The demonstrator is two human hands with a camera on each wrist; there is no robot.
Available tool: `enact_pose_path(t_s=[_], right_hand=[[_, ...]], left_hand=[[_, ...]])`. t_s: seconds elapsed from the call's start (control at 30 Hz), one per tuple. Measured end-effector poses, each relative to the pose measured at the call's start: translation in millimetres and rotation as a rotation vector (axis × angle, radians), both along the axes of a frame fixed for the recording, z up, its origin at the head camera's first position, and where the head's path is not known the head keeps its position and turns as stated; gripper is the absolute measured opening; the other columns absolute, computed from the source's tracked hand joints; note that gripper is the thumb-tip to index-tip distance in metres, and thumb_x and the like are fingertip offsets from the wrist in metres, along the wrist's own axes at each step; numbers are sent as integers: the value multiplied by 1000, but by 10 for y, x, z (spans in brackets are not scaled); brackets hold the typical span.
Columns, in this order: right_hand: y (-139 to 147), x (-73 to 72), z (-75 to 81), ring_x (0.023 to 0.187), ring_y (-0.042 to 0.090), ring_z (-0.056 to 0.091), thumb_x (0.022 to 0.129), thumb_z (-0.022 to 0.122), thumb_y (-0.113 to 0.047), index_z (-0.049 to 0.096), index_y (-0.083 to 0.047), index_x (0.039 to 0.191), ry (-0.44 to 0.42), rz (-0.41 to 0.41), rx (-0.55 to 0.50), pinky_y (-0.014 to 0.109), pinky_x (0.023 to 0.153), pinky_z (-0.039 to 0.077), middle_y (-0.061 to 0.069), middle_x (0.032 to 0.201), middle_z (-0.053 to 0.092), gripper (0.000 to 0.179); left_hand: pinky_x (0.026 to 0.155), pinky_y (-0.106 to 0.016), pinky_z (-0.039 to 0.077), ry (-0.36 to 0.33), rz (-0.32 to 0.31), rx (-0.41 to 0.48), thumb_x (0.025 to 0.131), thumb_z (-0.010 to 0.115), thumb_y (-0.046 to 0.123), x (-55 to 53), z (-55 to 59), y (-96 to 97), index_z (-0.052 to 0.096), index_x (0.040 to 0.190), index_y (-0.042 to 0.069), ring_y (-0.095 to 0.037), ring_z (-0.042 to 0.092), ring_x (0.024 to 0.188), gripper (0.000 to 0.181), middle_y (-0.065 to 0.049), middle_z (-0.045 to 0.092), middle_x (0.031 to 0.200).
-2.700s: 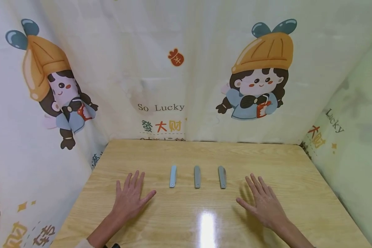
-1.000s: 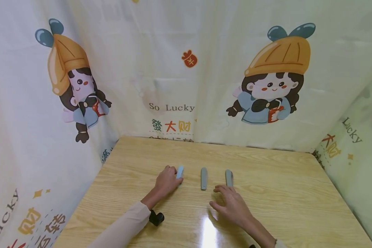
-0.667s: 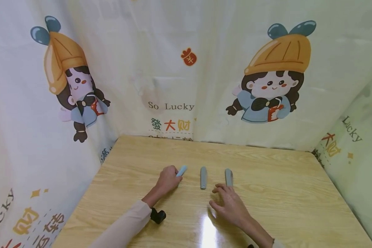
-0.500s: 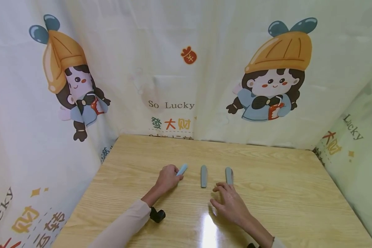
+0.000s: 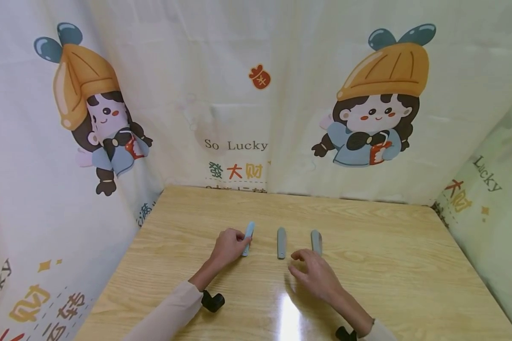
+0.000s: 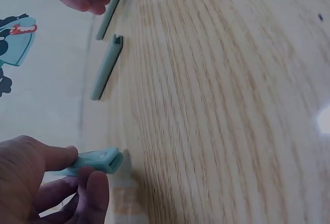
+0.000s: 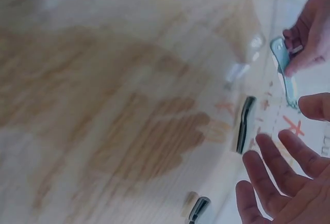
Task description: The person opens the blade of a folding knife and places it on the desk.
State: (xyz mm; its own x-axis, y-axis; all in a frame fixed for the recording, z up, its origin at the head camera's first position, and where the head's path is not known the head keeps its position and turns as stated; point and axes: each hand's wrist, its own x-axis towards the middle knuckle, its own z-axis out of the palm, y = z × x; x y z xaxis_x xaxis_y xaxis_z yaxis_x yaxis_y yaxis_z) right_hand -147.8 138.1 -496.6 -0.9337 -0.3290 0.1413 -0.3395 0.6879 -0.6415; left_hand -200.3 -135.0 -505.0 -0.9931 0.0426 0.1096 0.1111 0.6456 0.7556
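My left hand (image 5: 228, 246) pinches a light-blue folding knife (image 5: 249, 229) between thumb and fingers. In the left wrist view the light-blue knife (image 6: 98, 160) is held up off the table, its slotted end showing. Two grey-green folding knives lie on the wood: the middle one (image 5: 281, 243) and the right one (image 5: 316, 241). Just in front of the right knife is my right hand (image 5: 315, 274), its fingers loosely bent with nothing in them. It hides that knife's near end in the head view.
The wooden table (image 5: 375, 265) carries a bright light reflection near its front. A printed curtain (image 5: 298, 94) borders the table at the back and sides. A black wrist device (image 5: 213, 301) sits at the left cuff, another (image 5: 345, 333) at the right.
From spread out over the table, both hands have moved inward. My left hand has picked up the light-blue knife, tilted it right, then turned it back more upright. Lately the right hand barely moves.
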Motion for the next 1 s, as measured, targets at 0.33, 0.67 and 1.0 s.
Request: enact_pose_path(t_s=[0.33,0.67,1.0], right_hand=[[-38,-29,13,76,9,61,101,64,-21,70,-9,108,-79,-16,-68,30,64,51,-9,87,64,15],[-68,-54,13,73,11,60,102,64,-18,70,-12,103,-107,-28,-144,29,61,49,-8,80,62,9],[-123,-111,8,78,17,60,102,64,-16,70,-5,102,-185,-29,-319,29,69,49,6,86,67,13]], left_hand=[[50,-24,43,-35,-26,125,96,72,20,191,52,71,79,88,4,-8,55,56,19,3,67,69],[51,-23,42,-57,-84,190,98,69,18,318,140,248,78,96,1,-8,55,58,20,-1,70,76],[52,-22,43,-105,-134,205,100,67,17,385,145,367,77,98,-1,-7,55,60,21,3,68,76]])
